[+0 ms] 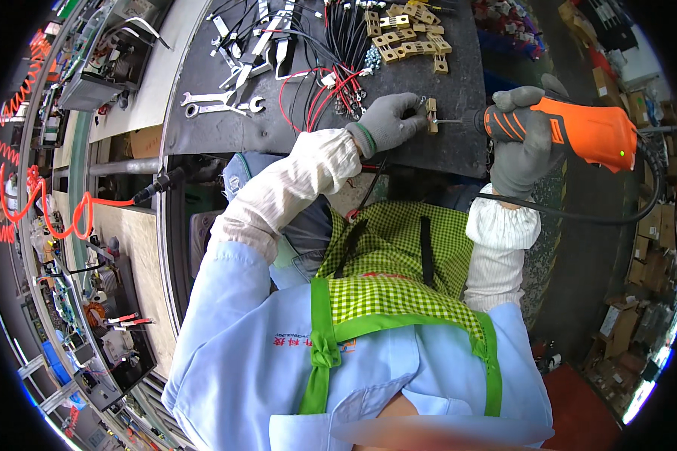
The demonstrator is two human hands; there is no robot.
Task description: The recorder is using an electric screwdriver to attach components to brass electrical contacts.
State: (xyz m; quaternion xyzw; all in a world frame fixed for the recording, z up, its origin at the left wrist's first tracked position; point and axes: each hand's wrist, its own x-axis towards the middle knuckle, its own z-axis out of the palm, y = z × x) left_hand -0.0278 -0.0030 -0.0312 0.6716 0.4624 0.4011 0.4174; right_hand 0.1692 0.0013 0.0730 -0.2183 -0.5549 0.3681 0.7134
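In the head view, your left hand, in a grey knit glove, is partly curled with thumb and fingertips at the left side of a small brass-coloured rectangular metal block. You have the block just beyond those fingertips, on the dark grey worktop near its front edge; whether they pinch it or only steady it, you cannot tell. Your right hand, gloved alike, is wrapped around an orange-and-black plastic corded power screwdriver, its fingers closed over the front of the body.

Your grip covers part of the screwdriver's casing, and the thin bit's tip is too small to make out where it meets the block. The black wires with red ones among them and the silver metal spanners run up to the upper edge, where some are cut off.

The screwdriver lies roughly crosswise to you, its bit pointing left at the block and its rear end to the right, slightly nearer you. The block's long axis runs away from you, across the bit's line.
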